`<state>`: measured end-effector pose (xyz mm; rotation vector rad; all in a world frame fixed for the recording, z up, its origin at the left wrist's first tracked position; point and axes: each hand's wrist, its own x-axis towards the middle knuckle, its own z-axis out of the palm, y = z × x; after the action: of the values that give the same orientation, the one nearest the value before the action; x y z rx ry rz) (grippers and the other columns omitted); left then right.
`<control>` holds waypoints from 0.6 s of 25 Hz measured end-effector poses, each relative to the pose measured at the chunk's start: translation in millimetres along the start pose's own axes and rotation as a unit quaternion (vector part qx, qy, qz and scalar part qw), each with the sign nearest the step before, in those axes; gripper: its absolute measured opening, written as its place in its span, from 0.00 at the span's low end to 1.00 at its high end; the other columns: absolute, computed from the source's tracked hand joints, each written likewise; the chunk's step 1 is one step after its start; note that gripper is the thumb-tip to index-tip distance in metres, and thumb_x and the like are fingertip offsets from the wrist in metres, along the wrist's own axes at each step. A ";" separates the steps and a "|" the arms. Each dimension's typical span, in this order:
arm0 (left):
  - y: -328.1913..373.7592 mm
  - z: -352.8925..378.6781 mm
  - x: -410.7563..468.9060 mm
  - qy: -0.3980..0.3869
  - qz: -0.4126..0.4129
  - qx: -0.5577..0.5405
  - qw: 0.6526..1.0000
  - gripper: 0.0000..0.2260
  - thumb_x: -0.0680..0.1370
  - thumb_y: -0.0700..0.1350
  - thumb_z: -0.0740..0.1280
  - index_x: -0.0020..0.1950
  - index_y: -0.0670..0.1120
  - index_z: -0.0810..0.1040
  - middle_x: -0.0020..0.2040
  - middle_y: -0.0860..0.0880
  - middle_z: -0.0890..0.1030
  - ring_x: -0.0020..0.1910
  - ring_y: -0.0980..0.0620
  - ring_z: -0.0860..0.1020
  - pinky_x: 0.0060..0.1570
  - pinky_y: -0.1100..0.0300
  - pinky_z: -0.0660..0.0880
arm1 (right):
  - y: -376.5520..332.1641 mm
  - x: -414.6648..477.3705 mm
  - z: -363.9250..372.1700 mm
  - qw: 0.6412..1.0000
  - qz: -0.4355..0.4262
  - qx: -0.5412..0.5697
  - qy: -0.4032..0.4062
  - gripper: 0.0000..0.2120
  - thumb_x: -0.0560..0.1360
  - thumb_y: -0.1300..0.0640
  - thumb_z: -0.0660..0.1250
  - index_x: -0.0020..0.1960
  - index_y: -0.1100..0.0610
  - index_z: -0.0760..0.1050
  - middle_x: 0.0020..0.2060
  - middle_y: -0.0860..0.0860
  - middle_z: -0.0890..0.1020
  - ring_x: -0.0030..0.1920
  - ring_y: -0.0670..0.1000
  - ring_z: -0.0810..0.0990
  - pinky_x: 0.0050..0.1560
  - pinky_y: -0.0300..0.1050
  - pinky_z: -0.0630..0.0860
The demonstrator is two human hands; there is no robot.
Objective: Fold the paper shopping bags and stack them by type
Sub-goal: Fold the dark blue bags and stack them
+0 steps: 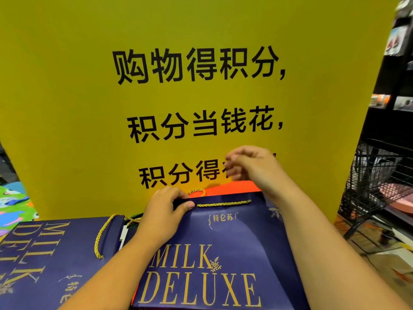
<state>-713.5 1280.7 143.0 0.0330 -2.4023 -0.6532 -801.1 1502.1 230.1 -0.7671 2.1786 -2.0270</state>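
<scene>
Folding step, I'd say. The left hand grips the top edge of the navy bag, right in front of the yellow sign. The right hand hovers above it, too blurred to tell its grip. Next it probably needs pressing flat, then goes onto the flat bag on the left. The sign's close behind, and a cart crowds the right.

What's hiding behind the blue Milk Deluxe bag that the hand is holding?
An orange-red sheet, probably another bag, peeks over the top edge of the Milk Deluxe bag, with a gold rope handle loop. The blue bag covers the rest of it. Behind both stands the yellow sign.
</scene>
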 end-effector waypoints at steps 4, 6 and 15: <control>-2.9 1.4 1.5 0.007 -0.018 0.007 1.000 0.03 0.75 0.49 0.74 0.46 0.54 0.80 0.42 0.60 0.76 0.49 0.54 0.73 0.46 0.62 0.66 | 7.5 -18.8 41.6 0.836 0.005 -0.492 -0.244 0.16 0.75 0.48 0.71 0.58 0.54 0.76 0.51 0.52 0.81 0.51 0.53 0.79 0.50 0.49 0.78; -2.9 1.5 0.8 0.006 -0.022 0.011 1.000 0.03 0.75 0.49 0.74 0.46 0.54 0.81 0.42 0.61 0.76 0.49 0.54 0.73 0.46 0.60 0.66 | 11.5 -24.8 56.4 0.790 0.021 -0.533 -0.302 0.21 0.72 0.44 0.74 0.57 0.57 0.77 0.49 0.54 0.81 0.48 0.54 0.79 0.47 0.49 0.76; 0.0 -6.5 5.9 0.037 -0.028 -0.040 0.998 0.06 0.76 0.47 0.73 0.45 0.57 0.78 0.44 0.60 0.77 0.51 0.53 0.74 0.48 0.59 0.67 | -15.0 -20.8 12.2 0.972 -0.005 0.134 -0.194 0.20 0.77 0.53 0.67 0.29 0.50 0.65 0.26 0.48 0.61 0.28 0.48 0.57 0.26 0.39 0.57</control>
<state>-714.3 1276.8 150.9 0.0907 -2.3103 -0.7601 -773.7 1499.1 236.9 -1.0326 1.6544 -1.9212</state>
